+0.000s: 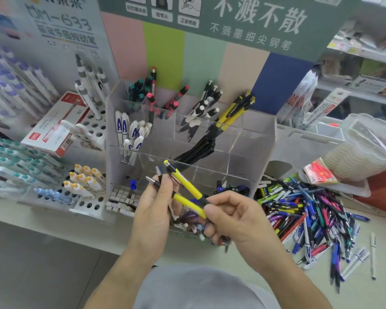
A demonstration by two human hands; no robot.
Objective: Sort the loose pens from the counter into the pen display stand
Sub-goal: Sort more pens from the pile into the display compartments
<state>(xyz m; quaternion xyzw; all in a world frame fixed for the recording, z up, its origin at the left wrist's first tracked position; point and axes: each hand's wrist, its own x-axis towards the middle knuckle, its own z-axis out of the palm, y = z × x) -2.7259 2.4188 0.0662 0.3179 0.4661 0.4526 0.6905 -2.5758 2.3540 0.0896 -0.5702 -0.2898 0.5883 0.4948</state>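
I log: right grip (230,216) pinching a yellow pen (188,202); left grip (158,201) closed round another yellow pen (183,182) and a dark pen (153,181). Behind them, clear pen display stand (243,139). Right, loose pens (310,217) heaped on pale counter (254,259). Beyond, store shelves (366,52).

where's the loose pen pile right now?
In the head view, the loose pen pile lies on the counter at lower right, just right of the clear pen display stand and the right hand, below a stack of cups.
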